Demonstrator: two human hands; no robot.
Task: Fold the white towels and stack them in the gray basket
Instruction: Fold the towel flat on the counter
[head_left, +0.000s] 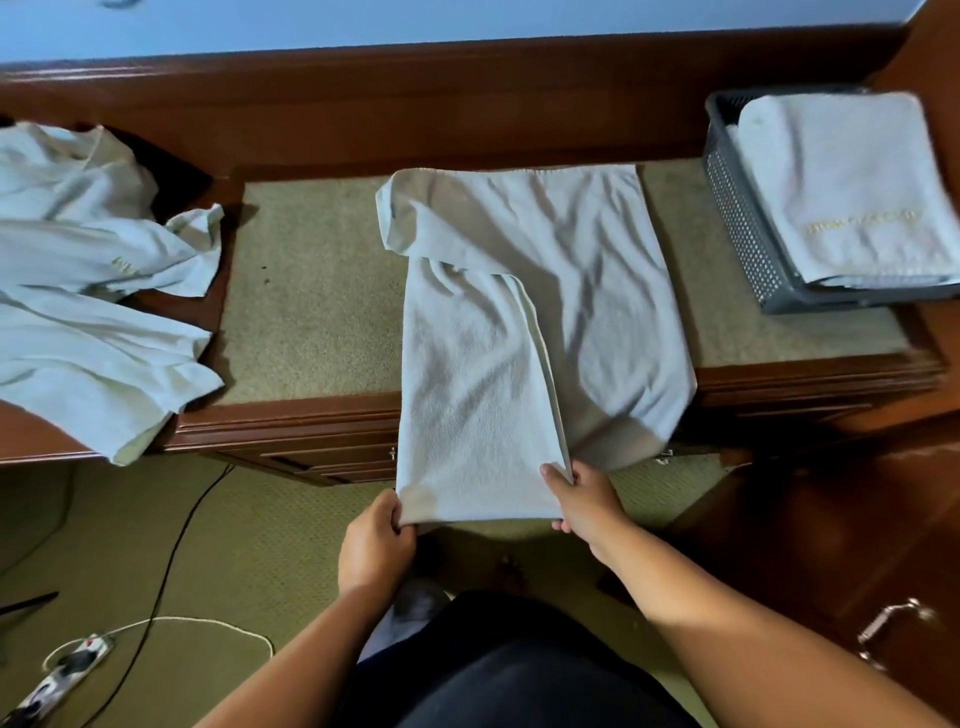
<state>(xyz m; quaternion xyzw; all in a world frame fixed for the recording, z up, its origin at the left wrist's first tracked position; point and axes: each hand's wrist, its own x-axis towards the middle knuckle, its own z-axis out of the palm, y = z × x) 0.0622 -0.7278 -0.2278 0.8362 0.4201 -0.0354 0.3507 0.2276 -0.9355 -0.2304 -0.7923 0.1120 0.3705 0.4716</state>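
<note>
We pinch the near corners of a white towel hanging over the desk's front edge, left hand and right hand; keep edges aligned. Gray basket sits at the right end.

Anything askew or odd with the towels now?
The middle towel is folded unevenly: its far left corner is bunched and the layers don't line up. The folded stack overhangs the rim of the gray basket.

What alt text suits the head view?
The left hand and right hand pinch the near corners of a half-folded white towel spread on the desk. A gray basket at right holds folded towels; loose towels lie at left.
</note>
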